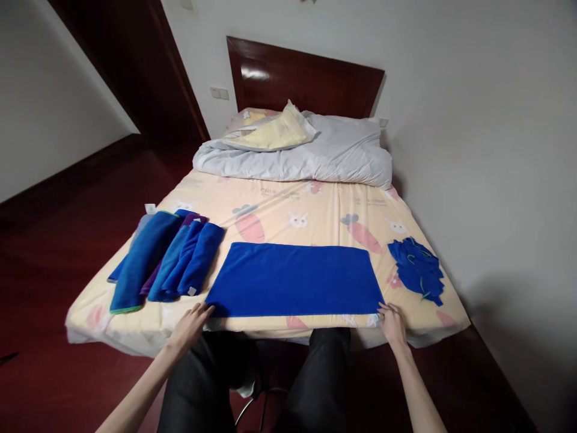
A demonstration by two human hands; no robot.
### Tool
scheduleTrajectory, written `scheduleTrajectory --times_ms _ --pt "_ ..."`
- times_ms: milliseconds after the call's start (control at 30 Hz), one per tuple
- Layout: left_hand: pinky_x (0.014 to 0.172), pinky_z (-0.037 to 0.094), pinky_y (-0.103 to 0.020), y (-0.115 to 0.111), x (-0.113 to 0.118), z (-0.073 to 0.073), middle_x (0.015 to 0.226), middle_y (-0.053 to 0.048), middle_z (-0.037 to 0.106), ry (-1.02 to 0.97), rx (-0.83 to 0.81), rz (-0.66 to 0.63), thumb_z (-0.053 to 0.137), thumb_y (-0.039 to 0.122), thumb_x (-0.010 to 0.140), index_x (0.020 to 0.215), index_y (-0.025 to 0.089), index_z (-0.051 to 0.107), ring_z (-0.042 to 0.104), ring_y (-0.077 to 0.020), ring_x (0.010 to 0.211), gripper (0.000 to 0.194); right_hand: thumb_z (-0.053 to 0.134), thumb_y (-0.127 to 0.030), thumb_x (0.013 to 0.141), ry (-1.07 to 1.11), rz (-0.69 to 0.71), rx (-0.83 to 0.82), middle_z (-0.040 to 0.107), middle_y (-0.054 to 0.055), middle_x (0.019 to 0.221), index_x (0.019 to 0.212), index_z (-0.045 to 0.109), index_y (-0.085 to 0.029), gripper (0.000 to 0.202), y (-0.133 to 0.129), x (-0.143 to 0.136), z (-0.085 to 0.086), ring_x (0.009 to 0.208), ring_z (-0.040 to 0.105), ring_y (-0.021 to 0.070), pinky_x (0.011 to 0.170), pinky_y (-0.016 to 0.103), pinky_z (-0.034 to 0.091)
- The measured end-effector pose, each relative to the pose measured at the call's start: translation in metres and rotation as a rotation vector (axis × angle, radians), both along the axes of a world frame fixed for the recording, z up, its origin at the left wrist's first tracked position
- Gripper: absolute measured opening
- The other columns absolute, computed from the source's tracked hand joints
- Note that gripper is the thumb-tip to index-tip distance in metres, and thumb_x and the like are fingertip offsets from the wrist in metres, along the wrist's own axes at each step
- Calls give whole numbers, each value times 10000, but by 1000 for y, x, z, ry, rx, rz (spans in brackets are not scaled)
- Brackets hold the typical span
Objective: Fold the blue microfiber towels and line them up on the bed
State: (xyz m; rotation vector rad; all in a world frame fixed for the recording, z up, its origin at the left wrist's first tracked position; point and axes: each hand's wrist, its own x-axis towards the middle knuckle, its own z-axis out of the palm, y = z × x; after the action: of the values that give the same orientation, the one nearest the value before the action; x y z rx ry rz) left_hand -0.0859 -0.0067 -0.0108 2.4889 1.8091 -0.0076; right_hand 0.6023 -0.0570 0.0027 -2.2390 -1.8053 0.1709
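Observation:
A blue towel [297,279] lies spread flat in a wide rectangle near the front edge of the bed. At its near left corner, my left hand [193,323] has its fingers closed on the cloth. My right hand [393,325] pinches the near right corner between thumb and fingers. Left of the spread towel rest several rolled towels [146,258], mostly blue, with some purple and a green-edged one. A crumpled heap of blue cloths [417,269] with green edging sits to the right.
The bed [297,207] has a peach sheet with carrot and rabbit prints. A white quilt [293,159] is bunched toward the dark wooden headboard [302,78]. A wall [496,150] runs along the right side; dark red floor [45,270] shows at left.

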Motion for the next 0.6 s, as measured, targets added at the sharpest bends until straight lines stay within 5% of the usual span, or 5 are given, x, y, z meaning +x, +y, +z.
scheduleTrajectory --times_ms 100,200,400,500,600 --pt "953 530 -405 15 43 20 1187 -154 696 20 -20 -8 431 14 780 1172 167 701 643 -285 1134 500 482 8 719 -160 -17 -41 691 161 1282 934 796 -154 414 13 -44 20 1329 517 351 1074 525 431" --pt "984 516 -432 39 108 33 1305 -154 648 -105 108 -24 376 168 955 1312 171 624 616 -289 1184 435 470 9 743 -76 120 43 588 143 1434 1214 721 -148 557 43 -124 33 1388 460 329 1136 521 371" --pt "1193 346 -487 59 211 -4 1599 -135 387 -286 152 -151 343 303 1019 1498 175 460 349 -282 1486 510 374 -112 962 271 481 94 350 98 1620 1508 455 -135 552 89 -295 5 1514 292 243 1220 465 311" --pt "1225 285 -502 53 219 -23 1642 -102 304 -312 132 -152 345 328 1022 1543 212 394 272 -267 1522 536 395 -199 1005 373 565 79 383 88 1603 1529 422 -168 525 96 -317 -18 1505 316 220 1224 463 312" --pt "1250 222 -496 51 205 -26 1664 -57 244 -322 129 -96 338 345 1027 1565 262 350 224 -250 1539 544 381 -266 1033 375 548 115 440 69 1569 1520 442 -212 493 99 -287 -31 1485 358 207 1234 472 293"
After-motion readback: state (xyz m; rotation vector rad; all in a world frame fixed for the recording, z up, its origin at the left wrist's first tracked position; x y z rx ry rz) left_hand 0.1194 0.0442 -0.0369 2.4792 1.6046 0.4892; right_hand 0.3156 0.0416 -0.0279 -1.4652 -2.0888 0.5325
